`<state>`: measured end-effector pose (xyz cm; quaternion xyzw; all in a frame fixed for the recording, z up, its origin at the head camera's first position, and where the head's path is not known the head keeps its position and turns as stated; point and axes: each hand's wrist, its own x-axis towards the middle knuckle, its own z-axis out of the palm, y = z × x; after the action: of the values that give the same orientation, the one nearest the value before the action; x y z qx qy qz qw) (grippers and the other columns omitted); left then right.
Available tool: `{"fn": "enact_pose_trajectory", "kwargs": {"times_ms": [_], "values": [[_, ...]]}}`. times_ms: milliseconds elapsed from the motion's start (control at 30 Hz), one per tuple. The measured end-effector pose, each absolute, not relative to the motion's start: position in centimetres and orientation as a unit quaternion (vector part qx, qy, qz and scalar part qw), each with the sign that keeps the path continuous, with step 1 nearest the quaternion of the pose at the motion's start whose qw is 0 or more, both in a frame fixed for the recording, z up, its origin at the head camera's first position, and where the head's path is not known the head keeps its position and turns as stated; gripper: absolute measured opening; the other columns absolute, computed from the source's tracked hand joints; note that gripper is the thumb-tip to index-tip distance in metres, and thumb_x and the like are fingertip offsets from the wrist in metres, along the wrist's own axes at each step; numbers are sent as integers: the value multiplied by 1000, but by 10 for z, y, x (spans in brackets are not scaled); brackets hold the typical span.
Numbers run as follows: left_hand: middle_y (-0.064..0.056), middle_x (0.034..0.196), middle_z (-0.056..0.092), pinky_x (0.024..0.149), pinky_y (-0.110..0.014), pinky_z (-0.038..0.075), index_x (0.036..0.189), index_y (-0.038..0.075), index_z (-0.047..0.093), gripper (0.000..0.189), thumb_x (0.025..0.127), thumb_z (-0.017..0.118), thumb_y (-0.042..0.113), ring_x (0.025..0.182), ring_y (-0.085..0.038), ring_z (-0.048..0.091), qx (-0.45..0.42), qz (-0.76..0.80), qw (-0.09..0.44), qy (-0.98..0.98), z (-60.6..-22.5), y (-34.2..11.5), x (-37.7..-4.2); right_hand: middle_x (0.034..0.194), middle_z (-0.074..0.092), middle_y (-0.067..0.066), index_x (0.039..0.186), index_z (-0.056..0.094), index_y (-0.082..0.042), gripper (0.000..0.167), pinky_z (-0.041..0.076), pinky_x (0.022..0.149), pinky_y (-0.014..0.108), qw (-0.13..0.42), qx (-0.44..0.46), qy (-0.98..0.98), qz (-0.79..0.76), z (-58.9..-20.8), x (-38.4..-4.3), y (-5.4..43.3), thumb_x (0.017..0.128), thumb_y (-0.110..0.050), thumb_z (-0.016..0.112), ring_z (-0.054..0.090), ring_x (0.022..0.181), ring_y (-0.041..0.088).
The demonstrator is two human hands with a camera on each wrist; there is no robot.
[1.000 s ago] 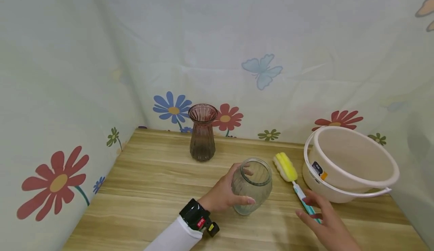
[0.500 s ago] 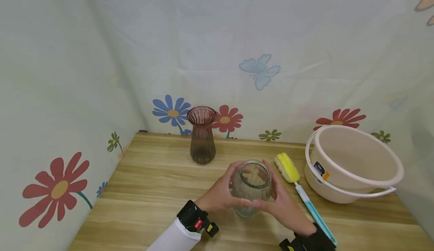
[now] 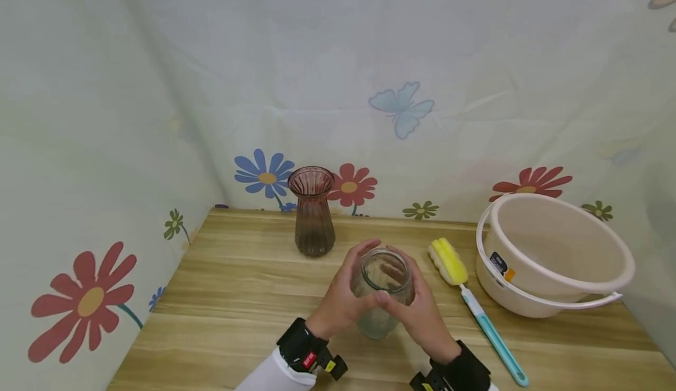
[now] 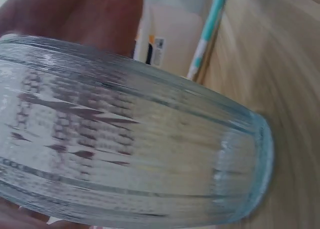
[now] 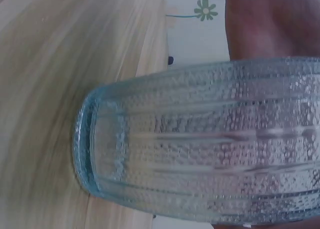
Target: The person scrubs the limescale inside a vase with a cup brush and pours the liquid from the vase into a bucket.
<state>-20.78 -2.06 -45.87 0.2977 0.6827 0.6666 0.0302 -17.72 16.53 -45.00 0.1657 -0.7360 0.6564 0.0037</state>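
Note:
A clear glass vase [image 3: 377, 323] with a round mouth and textured, ribbed sides stands nearly upright in the head view, low over the table. My left hand [image 3: 343, 297] grips its left side and my right hand [image 3: 419, 309] its right side, thumbs meeting at the front just below the rim. Both wrist views show the vase [image 4: 190, 154] lengthwise, its thick bluish base [image 5: 90, 144] close to the wood. Behind it to the left is a pinkish-brown glass vase [image 3: 314, 221] with a flared mouth. To the right lies a bottle brush [image 3: 488, 326] with a yellow sponge head.
A pale pink bucket [image 3: 514, 262] with its handle down stands at the right, beyond the brush. The wooden table [image 3: 237, 297] ends at a flower-printed curtain [image 3: 317, 86] at the back and left.
My right hand has come from over the brush handle to the right side of the glass vase, joining the left. The vase has shifted slightly left. The brush stays on the table.

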Motion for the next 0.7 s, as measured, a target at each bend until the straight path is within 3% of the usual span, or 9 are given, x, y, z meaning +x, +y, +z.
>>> {"fn": "enact_pose_trajectory", "kwargs": {"times_ms": [100,200,467,700], "values": [[7,162,41,123,-59,29,159,27,32,87,91,60,74,150,-18,40,293,669,6,683,-466,-18,-208,154,48,7,157,36,-25,69,48,113,45,21,167,-729,664,-453,-179,160,98,-6,67,46,144,38],[3,156,49,121,-55,35,155,28,38,81,93,55,76,145,-21,47,308,664,-23,681,-473,-16,-209,151,50,7,156,37,-25,70,48,113,44,37,170,-731,660,-455,-179,159,97,-4,68,49,140,37],[-13,141,61,108,-44,52,149,14,45,74,101,39,71,126,-33,61,340,636,-153,676,-489,-8,-213,149,51,9,155,37,-27,72,46,113,54,42,201,-729,653,-456,-180,160,95,-5,70,51,138,36],[-13,140,62,105,-43,53,149,14,45,67,107,34,64,126,-32,61,345,639,-162,668,-493,-6,-214,147,51,11,156,37,-22,70,48,112,42,49,212,-723,656,-457,-180,163,96,-4,67,53,134,37]]}}
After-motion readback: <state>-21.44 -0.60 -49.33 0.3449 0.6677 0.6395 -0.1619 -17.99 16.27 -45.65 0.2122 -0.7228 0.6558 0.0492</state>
